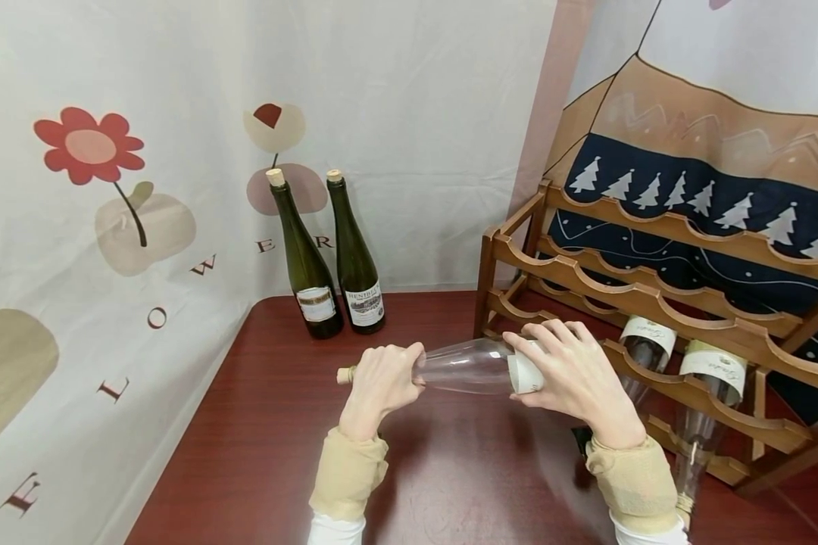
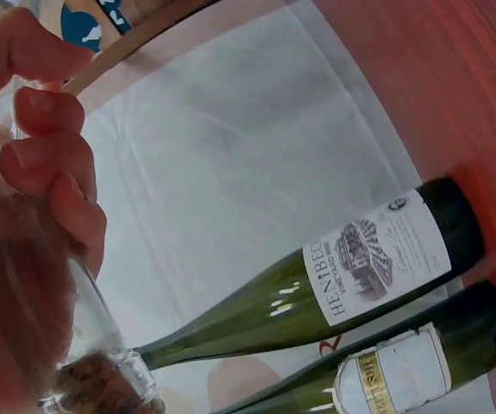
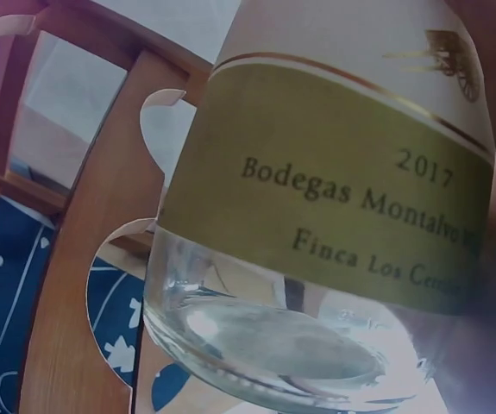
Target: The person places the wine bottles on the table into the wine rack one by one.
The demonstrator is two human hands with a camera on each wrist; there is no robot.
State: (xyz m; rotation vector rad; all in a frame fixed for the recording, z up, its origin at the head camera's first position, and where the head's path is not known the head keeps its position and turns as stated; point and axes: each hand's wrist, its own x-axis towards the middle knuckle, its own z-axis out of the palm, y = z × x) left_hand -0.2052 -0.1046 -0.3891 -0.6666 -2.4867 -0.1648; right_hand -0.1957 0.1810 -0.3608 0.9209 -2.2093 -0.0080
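A clear glass wine bottle lies level in the air above the table, held by both hands. My left hand grips its neck, fingers curled round, with the cork sticking out beyond it on the left. Toward the base, my right hand grips the body over the label. In the right wrist view that label is white and olive, reading "Bodegas Montalvo", above the bare glass base. The left wrist view shows curled fingers and the cork inside the mouth.
Two corked green bottles stand upright at the table's back left, near the printed curtain. A wooden wine rack stands at the right; two clear bottles lie in its lower row, necks toward me. The table is dark red.
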